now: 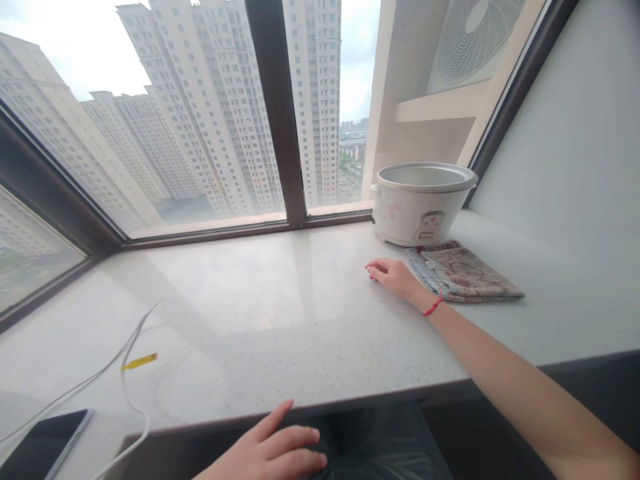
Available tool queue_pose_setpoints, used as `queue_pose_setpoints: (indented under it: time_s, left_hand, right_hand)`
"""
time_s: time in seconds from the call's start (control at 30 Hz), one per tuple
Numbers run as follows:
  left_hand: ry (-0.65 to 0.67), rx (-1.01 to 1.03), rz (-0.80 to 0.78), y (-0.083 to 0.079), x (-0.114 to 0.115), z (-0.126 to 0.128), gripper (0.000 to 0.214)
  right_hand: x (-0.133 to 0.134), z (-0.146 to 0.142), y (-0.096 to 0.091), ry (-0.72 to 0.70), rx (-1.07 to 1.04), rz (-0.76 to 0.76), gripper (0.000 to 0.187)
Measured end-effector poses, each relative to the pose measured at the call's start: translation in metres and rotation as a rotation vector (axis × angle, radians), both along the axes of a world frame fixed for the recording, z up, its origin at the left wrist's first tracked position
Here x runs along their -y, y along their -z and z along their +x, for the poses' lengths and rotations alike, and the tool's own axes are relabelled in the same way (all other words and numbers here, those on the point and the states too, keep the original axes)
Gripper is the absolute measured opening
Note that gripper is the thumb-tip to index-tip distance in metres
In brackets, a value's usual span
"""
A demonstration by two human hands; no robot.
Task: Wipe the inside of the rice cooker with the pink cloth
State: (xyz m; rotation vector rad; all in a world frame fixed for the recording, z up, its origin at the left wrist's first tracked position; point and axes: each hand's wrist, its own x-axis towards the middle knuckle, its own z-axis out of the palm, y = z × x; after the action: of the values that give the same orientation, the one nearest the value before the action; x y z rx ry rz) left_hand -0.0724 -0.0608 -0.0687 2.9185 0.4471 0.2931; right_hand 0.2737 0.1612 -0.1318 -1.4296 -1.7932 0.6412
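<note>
My right hand (395,278) rests on the white stone sill (280,313), fingers loosely curled and pointing left, holding nothing; a red string circles its wrist. Just right of it lies a folded patterned cloth (463,272). Behind the cloth stands a white rice cooker (423,202) without a lid. My left hand (275,452) sits low at the sill's front edge, fingers stretched out and apart, empty.
A dark phone (43,445) lies at the sill's left front corner, with white cables (127,373) and a yellow tag (140,361) beside it. Large windows with a dark frame (280,113) run along the back; a pale wall closes the right side.
</note>
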Motion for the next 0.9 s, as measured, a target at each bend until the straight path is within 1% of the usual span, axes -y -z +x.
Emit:
queue_pose_setpoints:
  time_s: [0.2, 0.37, 0.5, 0.7, 0.8, 0.9]
  left_hand:
    - [0.010, -0.033, 0.013, -0.002, -0.001, -0.002, 0.020]
    - [0.008, 0.019, 0.039, 0.005, -0.001, -0.004, 0.015]
    - [-0.043, 0.003, 0.066, 0.009, 0.000, -0.003, 0.014]
    - [-0.087, -0.016, 0.075, 0.007, 0.002, -0.004, 0.011]
    - [-0.142, -0.008, 0.082, 0.003, 0.009, -0.008, 0.011]
    - [-0.233, 0.011, 0.066, -0.001, 0.020, -0.014, 0.014]
  right_hand:
    - [0.001, 0.000, -0.002, 0.014, 0.012, -0.019, 0.029]
    - [0.002, -0.001, -0.003, 0.016, 0.023, 0.006, 0.028]
    - [0.001, -0.001, -0.003, 0.010, 0.040, 0.013, 0.026]
    - [0.003, 0.000, -0.002, 0.006, 0.077, -0.028, 0.028]
    - [0.004, 0.001, -0.003, -0.001, 0.101, -0.015, 0.029]
    - [0.005, 0.000, -0.003, -0.020, 0.127, -0.009, 0.030]
